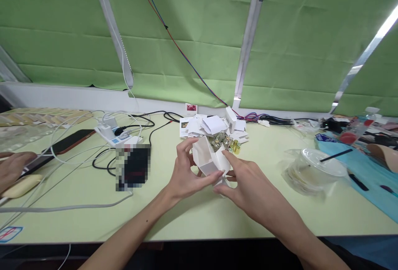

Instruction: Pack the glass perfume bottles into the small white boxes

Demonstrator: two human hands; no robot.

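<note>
Above the table in the middle, my left hand (pixel 186 172) grips a small white cardboard box (pixel 203 156) by its sides, thumb along the near edge. The top of the box is open and its inside looks bare. My right hand (pixel 239 177) pinches a white flap or card (pixel 221 160) at the box's right side; whether it is joined to the box I cannot tell. Just beyond my hands lie several small glass bottles (pixel 221 138), some with yellowish tints. Behind them is a heap of white cards and folded paper (pixel 213 125), with a white carton (pixel 231 119) standing at its right.
A power strip (pixel 116 136) with tangled cables and a pixelated dark object (pixel 133 166) lie left. Another person's hand (pixel 15 168) is by a phone (pixel 73 141) at far left. A lidded cup (pixel 323 164) with a black straw stands right, near a blue cloth (pixel 367 179).
</note>
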